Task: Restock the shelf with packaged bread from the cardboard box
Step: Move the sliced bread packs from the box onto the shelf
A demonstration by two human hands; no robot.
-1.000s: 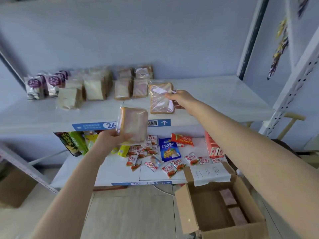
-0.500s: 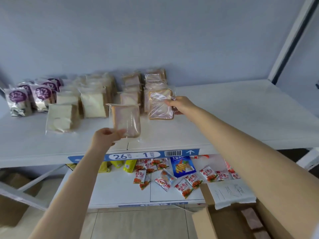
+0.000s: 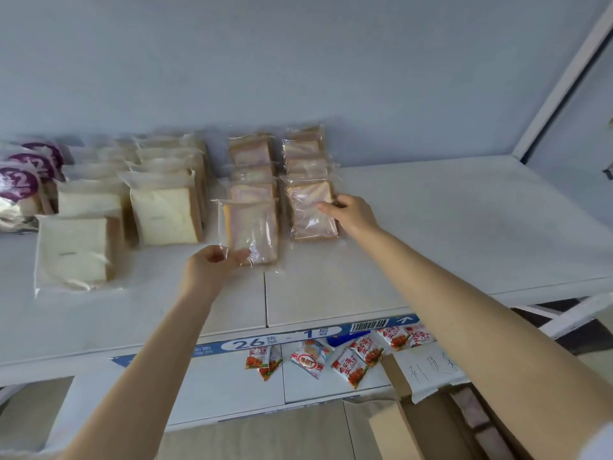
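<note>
On white metal shelf (image 3: 447,227): left hand (image 3: 212,264) pinches lower corner of clear-wrapped pinkish bread packet (image 3: 253,224), upright, heading its row; right hand (image 3: 352,214) grips right edge of neighbouring clear-wrapped packet (image 3: 310,207) — likewise upright. Next stock: brown cardboard box (image 3: 394,429) lies low right — right hand nearer.

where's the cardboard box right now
Head view, bottom right: the cardboard box stands open on the floor before the lower shelf, beside the red snack packets.

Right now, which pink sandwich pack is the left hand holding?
The front pack of the left pink column, pinched at its lower corner by the left hand. The right hand holds the right column's front pack.
</note>
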